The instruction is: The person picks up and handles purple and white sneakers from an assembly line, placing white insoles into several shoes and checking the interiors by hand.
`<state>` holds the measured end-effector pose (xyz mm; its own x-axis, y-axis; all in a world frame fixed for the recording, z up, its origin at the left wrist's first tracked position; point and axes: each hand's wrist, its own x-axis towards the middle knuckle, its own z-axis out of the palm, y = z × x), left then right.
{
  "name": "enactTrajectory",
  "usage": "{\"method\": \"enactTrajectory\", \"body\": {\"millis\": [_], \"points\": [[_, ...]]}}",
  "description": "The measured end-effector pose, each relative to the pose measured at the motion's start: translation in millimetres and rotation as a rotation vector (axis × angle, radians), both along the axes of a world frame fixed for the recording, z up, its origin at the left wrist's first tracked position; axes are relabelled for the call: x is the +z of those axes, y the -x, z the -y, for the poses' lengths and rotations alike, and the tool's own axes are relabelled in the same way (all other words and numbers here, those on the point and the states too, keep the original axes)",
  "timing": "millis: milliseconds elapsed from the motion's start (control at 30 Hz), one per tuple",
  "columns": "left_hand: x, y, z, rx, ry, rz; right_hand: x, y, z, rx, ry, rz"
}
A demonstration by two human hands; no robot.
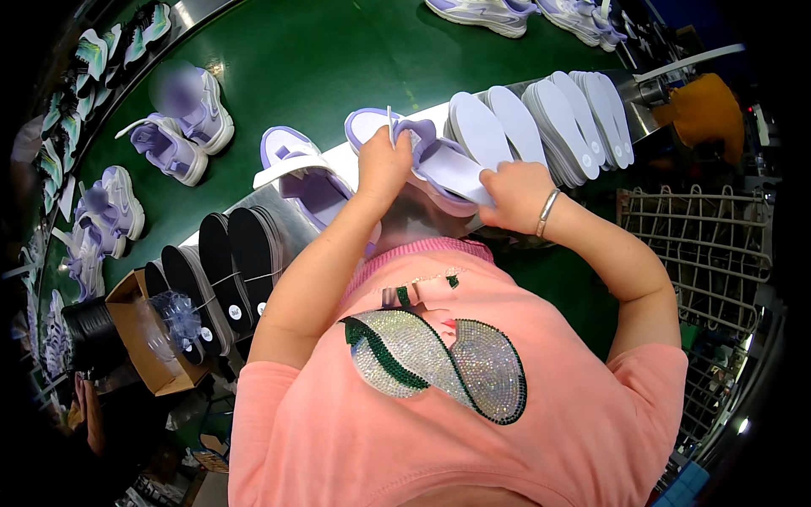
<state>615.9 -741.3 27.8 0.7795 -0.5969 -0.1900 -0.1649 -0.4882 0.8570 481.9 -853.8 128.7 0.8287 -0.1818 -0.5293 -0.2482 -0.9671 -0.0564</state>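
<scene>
My left hand (383, 165) grips the top opening of a lilac and white sneaker (427, 139) lying on its side at the belt's near edge. My right hand (517, 196), a silver bangle on its wrist, holds a white insole (456, 173) whose front end reaches into that sneaker. A second lilac sneaker (291, 165) with a white strap lies just left of my left hand.
A fanned row of white insoles (549, 118) leans on the metal ledge to the right. Black insoles (228, 270) stand lower left beside a cardboard box (139, 338). More lilac sneakers (182, 127) ride the green belt (321, 59). A wire rack (701, 245) stands right.
</scene>
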Motion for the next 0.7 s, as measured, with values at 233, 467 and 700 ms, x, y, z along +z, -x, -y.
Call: {"method": "enactTrajectory", "body": {"millis": [233,467,700], "points": [[-5,-1,0,-0.002,0.027,0.021,-44,-21,-12,0.129,-0.004,0.107],[-3,3,-1,-0.007,0.052,0.039,-80,-37,-7,0.227,-0.064,0.046],[-8,1,-1,-0.021,0.103,0.005,-86,-57,-3,0.177,-0.098,-0.286]]}}
